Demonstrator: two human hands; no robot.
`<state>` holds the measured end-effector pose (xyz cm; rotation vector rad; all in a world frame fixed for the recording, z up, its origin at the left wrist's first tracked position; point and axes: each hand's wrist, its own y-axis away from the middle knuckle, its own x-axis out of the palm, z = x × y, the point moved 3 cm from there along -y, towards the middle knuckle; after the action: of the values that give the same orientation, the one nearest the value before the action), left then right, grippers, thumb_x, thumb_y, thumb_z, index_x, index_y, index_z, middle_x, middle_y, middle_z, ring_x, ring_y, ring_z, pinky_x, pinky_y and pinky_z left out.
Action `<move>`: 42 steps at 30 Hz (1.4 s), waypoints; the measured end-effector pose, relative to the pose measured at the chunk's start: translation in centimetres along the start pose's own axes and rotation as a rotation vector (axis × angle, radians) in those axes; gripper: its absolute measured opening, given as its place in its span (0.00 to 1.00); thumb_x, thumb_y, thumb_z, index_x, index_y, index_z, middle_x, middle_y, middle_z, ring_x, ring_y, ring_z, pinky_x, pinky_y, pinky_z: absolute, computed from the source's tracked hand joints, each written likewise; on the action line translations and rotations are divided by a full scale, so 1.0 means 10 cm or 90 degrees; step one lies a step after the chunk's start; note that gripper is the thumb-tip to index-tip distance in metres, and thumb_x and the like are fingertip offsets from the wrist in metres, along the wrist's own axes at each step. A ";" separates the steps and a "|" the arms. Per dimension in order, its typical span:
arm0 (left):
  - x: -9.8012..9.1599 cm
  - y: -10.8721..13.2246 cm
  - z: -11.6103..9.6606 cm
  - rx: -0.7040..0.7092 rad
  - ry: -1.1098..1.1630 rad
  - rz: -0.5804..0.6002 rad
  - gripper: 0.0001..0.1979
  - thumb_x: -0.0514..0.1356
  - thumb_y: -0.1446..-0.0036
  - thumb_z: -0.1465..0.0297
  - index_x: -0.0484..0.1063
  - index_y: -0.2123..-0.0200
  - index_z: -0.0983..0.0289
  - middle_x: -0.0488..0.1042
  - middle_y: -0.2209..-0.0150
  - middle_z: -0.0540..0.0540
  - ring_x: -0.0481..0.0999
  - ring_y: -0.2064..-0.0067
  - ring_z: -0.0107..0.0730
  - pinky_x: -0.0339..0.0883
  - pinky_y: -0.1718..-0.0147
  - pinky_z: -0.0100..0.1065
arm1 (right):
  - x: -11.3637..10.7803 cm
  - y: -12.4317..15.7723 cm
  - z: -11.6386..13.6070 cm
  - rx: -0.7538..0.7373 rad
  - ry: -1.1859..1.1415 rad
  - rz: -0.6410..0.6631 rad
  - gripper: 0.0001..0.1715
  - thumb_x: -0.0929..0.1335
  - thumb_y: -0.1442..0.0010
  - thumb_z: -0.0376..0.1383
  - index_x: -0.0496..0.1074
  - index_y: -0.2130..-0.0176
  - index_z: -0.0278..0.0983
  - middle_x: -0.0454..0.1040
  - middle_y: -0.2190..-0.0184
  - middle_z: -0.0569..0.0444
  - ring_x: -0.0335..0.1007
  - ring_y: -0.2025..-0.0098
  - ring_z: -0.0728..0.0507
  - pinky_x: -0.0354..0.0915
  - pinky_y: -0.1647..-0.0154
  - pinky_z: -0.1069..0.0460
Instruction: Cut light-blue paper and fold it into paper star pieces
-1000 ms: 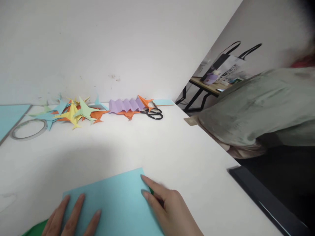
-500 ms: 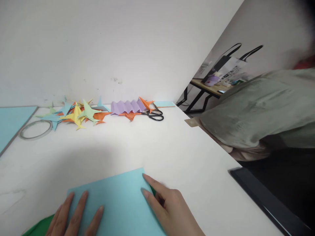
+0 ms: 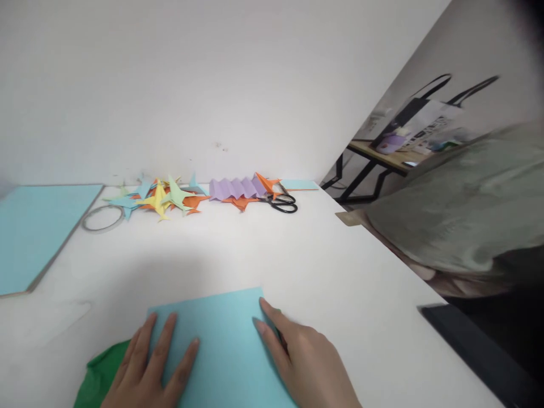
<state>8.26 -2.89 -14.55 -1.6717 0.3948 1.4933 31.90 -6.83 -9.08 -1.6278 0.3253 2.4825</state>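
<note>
A light blue paper sheet (image 3: pixel 221 340) lies on the white table (image 3: pixel 263 249) near the front edge, over a green sheet (image 3: pixel 100 377) that shows at its left. My left hand (image 3: pixel 148 368) rests flat on the blue sheet's left part with its fingers spread, open. My right hand (image 3: pixel 306 362) presses the sheet's right edge with its fingertips near the far right corner; the fingers are stretched out and hold nothing.
Along the wall lie several coloured folded paper shapes (image 3: pixel 161 198), a purple pleated paper (image 3: pixel 236 188), black scissors (image 3: pixel 283 203) and a tape ring (image 3: pixel 102 218). A stack of blue sheets (image 3: pixel 34 232) sits at left. A person's grey-green sleeve (image 3: pixel 450 215) is at right.
The view has shifted left, so everything sits further right in the picture. Both hands stay on the blue sheet; more of the left hand and the green sheet shows.
</note>
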 end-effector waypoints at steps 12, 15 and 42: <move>-0.63 -0.22 -0.08 -0.055 0.113 0.209 0.28 0.49 0.44 0.53 0.59 0.43 0.57 0.56 0.40 0.66 0.51 0.40 0.62 0.58 0.51 0.57 | -0.04 -0.05 0.26 -0.241 0.306 -0.185 0.19 0.60 0.40 0.43 0.74 0.64 0.35 0.73 0.60 0.44 0.70 0.65 0.40 0.63 0.71 0.49; -0.67 -0.24 -0.10 -0.062 0.118 0.211 0.29 0.50 0.45 0.52 0.59 0.43 0.57 0.56 0.40 0.67 0.51 0.40 0.62 0.57 0.50 0.59 | -0.03 -0.06 0.32 -0.286 0.309 -0.178 0.22 0.61 0.40 0.45 0.75 0.66 0.31 0.72 0.58 0.42 0.68 0.60 0.37 0.62 0.63 0.45; -0.45 -0.38 -0.29 0.134 0.132 0.160 0.31 0.44 0.46 0.48 0.57 0.42 0.54 0.54 0.40 0.63 0.55 0.44 0.67 0.50 0.49 0.59 | 0.09 0.03 0.25 -0.338 0.326 -0.226 0.33 0.58 0.42 0.52 0.74 0.62 0.26 0.74 0.59 0.38 0.69 0.61 0.35 0.61 0.58 0.41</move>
<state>11.79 -4.12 -9.20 -1.6564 0.8722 1.4024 29.27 -6.40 -8.91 -2.2685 -0.5753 1.9522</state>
